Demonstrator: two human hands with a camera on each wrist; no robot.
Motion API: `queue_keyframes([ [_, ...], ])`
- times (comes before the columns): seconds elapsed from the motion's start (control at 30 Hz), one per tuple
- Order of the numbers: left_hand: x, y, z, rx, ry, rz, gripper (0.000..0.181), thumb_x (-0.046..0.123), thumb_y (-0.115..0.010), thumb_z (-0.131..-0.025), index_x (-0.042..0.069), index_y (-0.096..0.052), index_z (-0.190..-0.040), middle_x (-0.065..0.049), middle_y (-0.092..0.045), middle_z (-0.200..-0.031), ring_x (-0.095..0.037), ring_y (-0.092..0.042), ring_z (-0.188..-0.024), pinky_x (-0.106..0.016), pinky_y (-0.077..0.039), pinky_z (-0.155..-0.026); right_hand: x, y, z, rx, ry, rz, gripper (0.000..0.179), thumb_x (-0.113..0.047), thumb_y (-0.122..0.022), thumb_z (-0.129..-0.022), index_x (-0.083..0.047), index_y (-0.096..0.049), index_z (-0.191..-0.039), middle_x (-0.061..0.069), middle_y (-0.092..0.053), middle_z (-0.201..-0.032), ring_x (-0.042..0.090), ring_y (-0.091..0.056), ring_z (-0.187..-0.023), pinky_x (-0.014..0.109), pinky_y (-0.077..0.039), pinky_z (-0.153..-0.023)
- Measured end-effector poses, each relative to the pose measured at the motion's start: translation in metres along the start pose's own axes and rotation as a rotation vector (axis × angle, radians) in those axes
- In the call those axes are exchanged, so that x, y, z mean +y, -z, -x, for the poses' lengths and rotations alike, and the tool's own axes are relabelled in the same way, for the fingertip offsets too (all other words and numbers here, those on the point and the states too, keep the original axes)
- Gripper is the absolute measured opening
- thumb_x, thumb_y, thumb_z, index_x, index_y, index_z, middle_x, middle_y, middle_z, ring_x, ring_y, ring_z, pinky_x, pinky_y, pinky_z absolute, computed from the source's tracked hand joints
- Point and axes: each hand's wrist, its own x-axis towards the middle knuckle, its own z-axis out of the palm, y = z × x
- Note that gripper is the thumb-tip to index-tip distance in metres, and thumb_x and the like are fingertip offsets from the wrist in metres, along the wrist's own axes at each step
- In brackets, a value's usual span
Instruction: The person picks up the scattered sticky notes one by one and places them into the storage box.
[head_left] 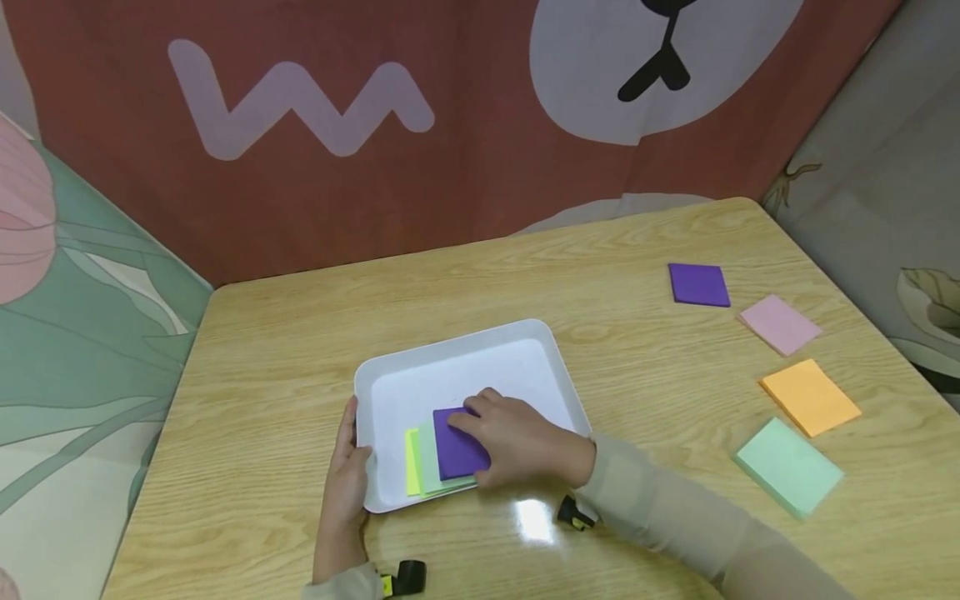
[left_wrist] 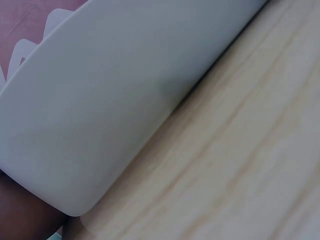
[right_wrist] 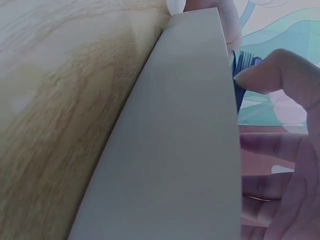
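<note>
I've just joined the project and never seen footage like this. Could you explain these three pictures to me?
There is no machine here: a person works with two bare hands. The widest picture comes from a camera worn on the head, looking down. The other two come from wrist cameras, close to the tray's outer walls.

On the wooden table sits a white tray. The left hand touches its left side. The right hand holds a purple pad in the tray, overlapping a light green pad and a yellow pad.

Along the table's right side lie four more pads: another purple one, then pink, orange and mint green.
</note>
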Motion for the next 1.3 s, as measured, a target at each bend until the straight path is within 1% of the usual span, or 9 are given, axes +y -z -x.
queue_keyframes([
  [0.23,0.001,-0.001,0.000,0.000,0.006,-0.002,0.068,-0.005,-0.019,-0.083,0.032,-0.011,-0.138,0.007,-0.002,-0.143,-0.010,-0.010,-0.126,-0.034,-0.015,-0.100,-0.001,0.000,-0.002,-0.017,-0.001,0.009,0.067,-0.033,-0.066,-0.059,-0.012,-0.049,-0.120,0.004,-0.048,-0.102,0.015,-0.041,-0.091,0.025,-0.039,-0.068],
  [0.47,0.002,-0.001,0.000,-0.004,0.011,0.009,0.067,-0.005,-0.019,-0.082,0.031,-0.011,-0.138,0.006,-0.004,-0.143,-0.011,-0.013,-0.125,-0.031,-0.021,-0.097,-0.003,-0.004,-0.005,-0.045,-0.006,-0.003,0.067,-0.032,-0.066,-0.059,-0.012,-0.048,-0.121,0.004,-0.048,-0.103,0.014,-0.040,-0.090,0.025,-0.038,-0.069],
  [0.63,0.001,-0.001,0.000,-0.007,0.000,-0.004,0.068,-0.006,-0.019,-0.082,0.029,-0.010,-0.139,0.006,-0.002,-0.143,-0.010,-0.010,-0.126,-0.033,-0.015,-0.100,-0.004,-0.007,-0.007,-0.047,-0.004,0.002,0.068,-0.032,-0.067,-0.058,-0.013,-0.048,-0.121,0.004,-0.048,-0.103,0.014,-0.040,-0.091,0.025,-0.039,-0.071],
  [0.83,0.001,-0.001,0.000,-0.006,-0.003,-0.009,0.068,-0.006,-0.019,-0.081,0.029,-0.010,-0.139,0.006,-0.002,-0.143,-0.010,-0.010,-0.125,-0.033,-0.014,-0.100,-0.005,-0.008,-0.010,-0.062,0.003,0.022,0.066,-0.034,-0.067,-0.059,-0.013,-0.049,-0.119,0.003,-0.048,-0.103,0.014,-0.040,-0.091,0.026,-0.039,-0.071],
  [1.1,0.002,-0.001,0.000,-0.009,-0.004,0.006,0.069,-0.007,-0.019,-0.081,0.027,-0.009,-0.139,0.005,-0.003,-0.143,-0.011,-0.012,-0.125,-0.032,-0.016,-0.100,-0.010,-0.004,-0.014,-0.114,-0.004,0.044,0.064,-0.033,-0.068,-0.061,-0.014,-0.049,-0.120,0.003,-0.049,-0.104,0.015,-0.041,-0.093,0.028,-0.038,-0.074],
  [1.3,0.002,0.000,0.000,-0.009,0.000,0.010,0.068,-0.007,-0.019,-0.081,0.027,-0.009,-0.139,0.006,-0.003,-0.143,-0.010,-0.011,-0.125,-0.030,-0.016,-0.099,-0.014,-0.004,-0.018,-0.174,-0.037,0.053,0.062,-0.030,-0.068,-0.062,-0.014,-0.049,-0.119,0.002,-0.048,-0.101,0.014,-0.039,-0.091,0.027,-0.037,-0.071],
])
